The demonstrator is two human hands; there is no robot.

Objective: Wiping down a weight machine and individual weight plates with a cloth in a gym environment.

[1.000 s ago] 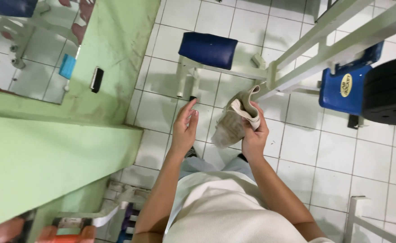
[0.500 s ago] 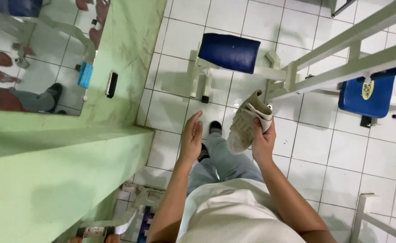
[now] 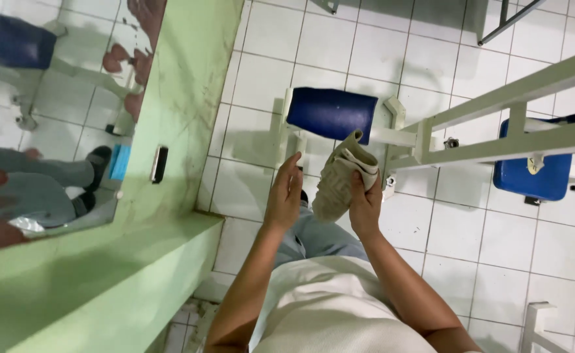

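My right hand [image 3: 365,208] grips a folded beige cloth [image 3: 340,178] and holds it up in front of my body, above my jeans. A white band runs along the cloth's upper fold. My left hand [image 3: 285,195] is raised just left of the cloth, palm toward it, fingers apart, not touching it as far as I can see. Both forearms reach forward from my white shirt over the white tiled floor [image 3: 431,235].
A blue padded seat [image 3: 331,112] on a white frame stands ahead. White metal bars [image 3: 510,124] and another blue pad [image 3: 529,176] are at right. A green wall [image 3: 170,196] with a mirror [image 3: 45,111] runs along the left, a small black object [image 3: 159,163] on it.
The view has shifted, so the blue seat and white bars sit differently in frame. My hands keep the same pose, the right one still holding the cloth, the left open beside it.
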